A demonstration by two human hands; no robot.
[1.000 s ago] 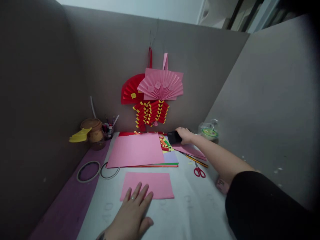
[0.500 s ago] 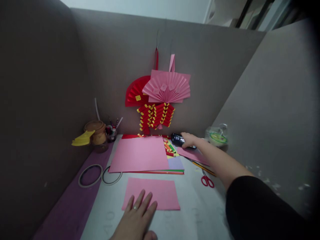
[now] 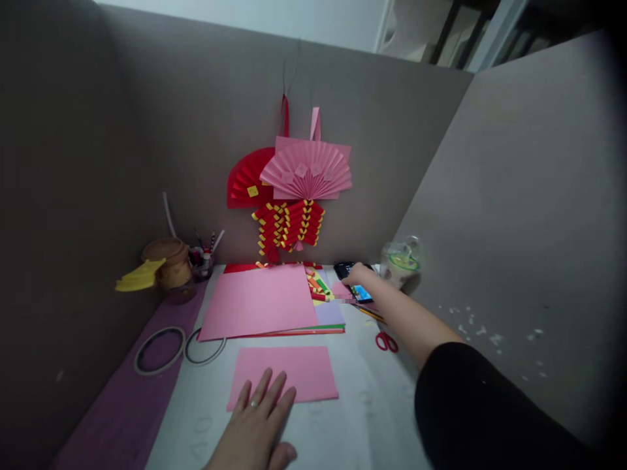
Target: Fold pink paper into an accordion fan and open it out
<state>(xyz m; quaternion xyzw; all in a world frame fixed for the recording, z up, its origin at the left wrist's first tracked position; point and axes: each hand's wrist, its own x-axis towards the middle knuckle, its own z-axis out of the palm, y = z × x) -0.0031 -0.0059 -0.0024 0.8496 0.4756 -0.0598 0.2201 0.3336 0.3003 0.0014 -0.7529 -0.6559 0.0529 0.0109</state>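
Resting flat, our left hand (image 3: 259,421) is on a small pink paper rectangle (image 3: 304,369) in the lower middle of the frame. Its fingers are a little spread and pinch nothing. The paper is plain and smooth, wider than it is tall, and our fingers hide part of its bottom edge.

Our right hand (image 3: 360,275) reaches to a black phone with a lit screen (image 3: 363,294), just right of the middle of the frame. The phone lies flat, and we can see bright blue on its screen. Our fingers are over it, but we cannot tell if they hold it or just touch it.

Above the small paper, near the middle, we see a big pink paper sheet (image 3: 259,303) on top of other coloured sheets. Scissors with red loop handles (image 3: 392,344) lie on the white cloth (image 3: 353,424), below the phone. At the top middle, a pleated pink paper fan (image 3: 308,173) hangs partly in front of a red paper fan (image 3: 242,186).
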